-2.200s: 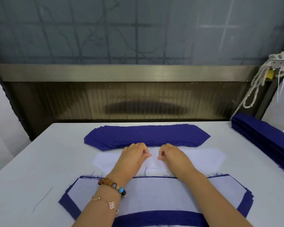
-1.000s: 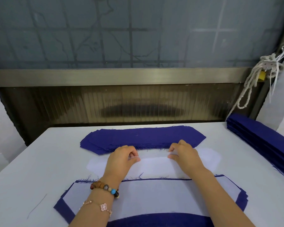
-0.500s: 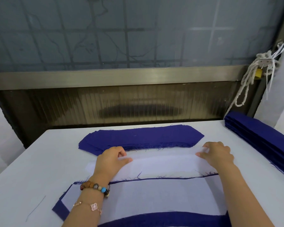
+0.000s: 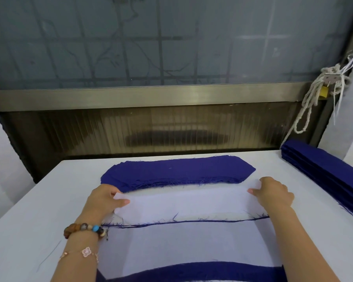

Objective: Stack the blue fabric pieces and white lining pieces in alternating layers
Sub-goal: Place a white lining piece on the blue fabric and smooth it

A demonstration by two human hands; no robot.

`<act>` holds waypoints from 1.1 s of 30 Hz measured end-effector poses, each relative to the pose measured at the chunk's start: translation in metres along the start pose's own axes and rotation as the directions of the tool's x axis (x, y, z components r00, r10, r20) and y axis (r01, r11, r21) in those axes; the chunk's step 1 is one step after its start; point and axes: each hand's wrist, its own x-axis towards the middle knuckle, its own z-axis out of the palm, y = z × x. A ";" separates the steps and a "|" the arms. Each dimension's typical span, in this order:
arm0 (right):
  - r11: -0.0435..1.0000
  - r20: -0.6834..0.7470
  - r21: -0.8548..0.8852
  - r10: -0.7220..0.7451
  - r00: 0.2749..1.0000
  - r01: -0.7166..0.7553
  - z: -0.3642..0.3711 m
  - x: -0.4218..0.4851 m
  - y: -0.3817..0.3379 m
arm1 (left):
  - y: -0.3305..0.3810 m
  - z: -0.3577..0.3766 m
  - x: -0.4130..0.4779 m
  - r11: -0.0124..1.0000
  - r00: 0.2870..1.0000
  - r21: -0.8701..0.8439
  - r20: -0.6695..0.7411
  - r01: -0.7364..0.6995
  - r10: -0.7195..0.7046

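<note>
Frayed blue stack [image 4: 177, 171] just beyond — my left hand [image 4: 104, 200] and right hand [image 4: 273, 193] pinch the sheer white lining [image 4: 188, 202] by its ends.

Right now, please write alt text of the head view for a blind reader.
The left hand and right hand pinch the ends of a white lining piece, held between a far pile of blue fabric pieces and the near layered stack.
</note>
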 end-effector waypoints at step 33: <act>0.983 -0.173 0.073 -0.152 0.973 0.166 0.014 -0.009 0.013 | 0.001 0.013 -0.042 0.973 0.949 -0.098 -0.261 -0.209 0.178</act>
